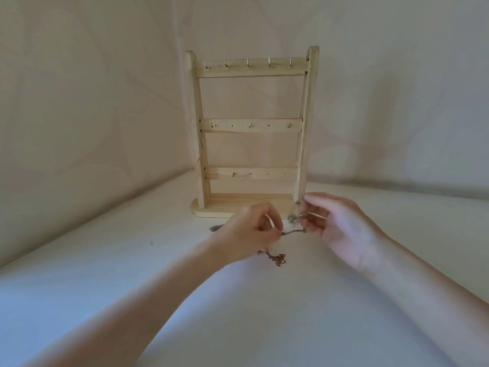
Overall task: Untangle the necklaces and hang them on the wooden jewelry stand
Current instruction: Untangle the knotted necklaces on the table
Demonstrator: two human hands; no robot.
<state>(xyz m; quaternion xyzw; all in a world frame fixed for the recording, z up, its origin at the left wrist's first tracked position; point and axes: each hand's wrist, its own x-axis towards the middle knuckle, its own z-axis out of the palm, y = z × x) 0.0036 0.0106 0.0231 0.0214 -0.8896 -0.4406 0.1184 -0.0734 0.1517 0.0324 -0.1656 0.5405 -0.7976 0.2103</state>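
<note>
Both hands work the tangle in front of the wooden jewelry stand [251,133], at its 6 o'clock. Left hand [254,231] pinches the silver chain [291,232]; right hand [341,229] pinches its blurred knot end. Copper chain [276,258] lies on the table [105,287] at 6 o'clock of the left hand. Probably best: tease apart gently, no yanking. Hooks [248,63] are bare.
</note>
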